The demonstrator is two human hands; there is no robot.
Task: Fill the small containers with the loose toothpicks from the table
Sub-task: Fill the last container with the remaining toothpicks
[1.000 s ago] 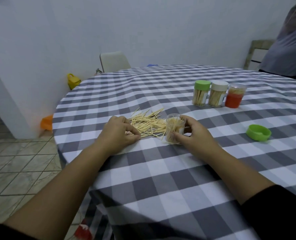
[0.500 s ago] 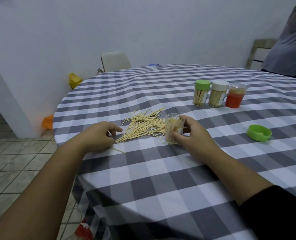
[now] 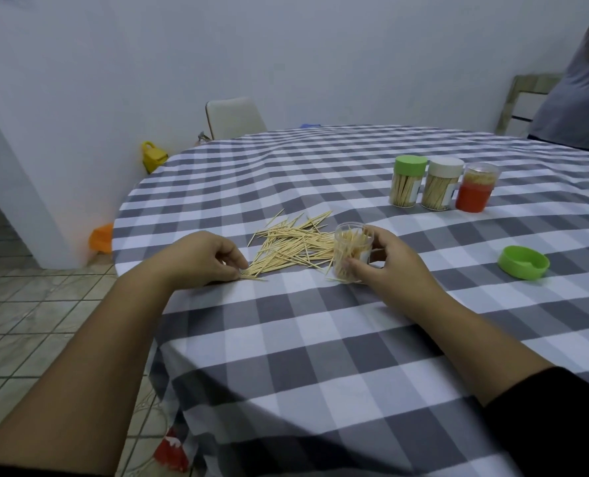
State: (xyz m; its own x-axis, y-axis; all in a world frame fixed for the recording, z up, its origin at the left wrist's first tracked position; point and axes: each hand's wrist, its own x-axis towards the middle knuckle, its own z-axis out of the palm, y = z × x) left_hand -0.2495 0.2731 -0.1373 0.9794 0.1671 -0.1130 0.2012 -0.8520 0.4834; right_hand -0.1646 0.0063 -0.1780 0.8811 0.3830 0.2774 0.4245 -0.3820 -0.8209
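Desk point(image 3: 320, 356) under a grey checked cloth carries a pile of loose toothpicks point(image 3: 293, 247) near its left edge. Left hand point(image 3: 200, 261) pinches toothpicks at the pile's near end with curled fingers, while the right hand point(image 3: 394, 266) grasps the open clear container point(image 3: 351, 251) standing upright just right of the pile. Three filled containers point(image 3: 441, 187) stand toward the far right edge, a green lid point(image 3: 523, 262) nearer.

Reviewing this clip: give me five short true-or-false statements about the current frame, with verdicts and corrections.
1. The right hand holds the open clear container. True.
2. The loose green lid lies left of the toothpick pile. False: it lies far to the right.
3. The left hand pinches toothpicks at the pile's near left end. True.
4. All three far containers have green lids. False: only the green-lidded container does.
5. The held container is empty. False: it has toothpicks inside.
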